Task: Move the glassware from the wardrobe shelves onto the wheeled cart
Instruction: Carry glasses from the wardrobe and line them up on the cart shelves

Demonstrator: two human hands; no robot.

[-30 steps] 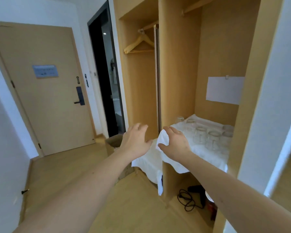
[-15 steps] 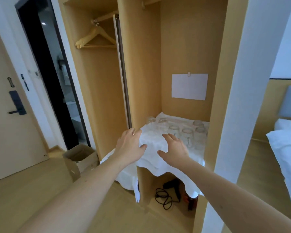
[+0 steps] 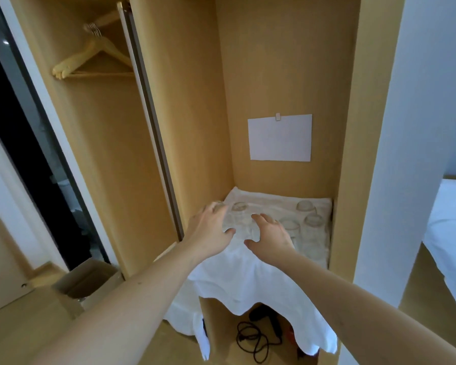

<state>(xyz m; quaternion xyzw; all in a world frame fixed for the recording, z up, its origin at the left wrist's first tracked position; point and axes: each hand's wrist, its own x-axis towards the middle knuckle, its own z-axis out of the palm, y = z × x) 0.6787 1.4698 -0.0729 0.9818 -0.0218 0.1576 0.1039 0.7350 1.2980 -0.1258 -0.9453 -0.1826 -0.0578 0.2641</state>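
Both hands out over white cloth [image 3: 248,272] on wardrobe shelf. I read left hand [image 3: 208,230] as spread wide, holding nothing, fingertips at upturned glass [image 3: 219,206] near cloth's left back corner (contact unclear, blurred). Right hand [image 3: 270,238] also wide, empty, above cloth's middle. Several more glasses [image 3: 306,206] upside down on cloth, toward its right and back. White paper sheet [image 3: 280,138] on panel above cloth. Black cable [image 3: 250,341] below cloth.
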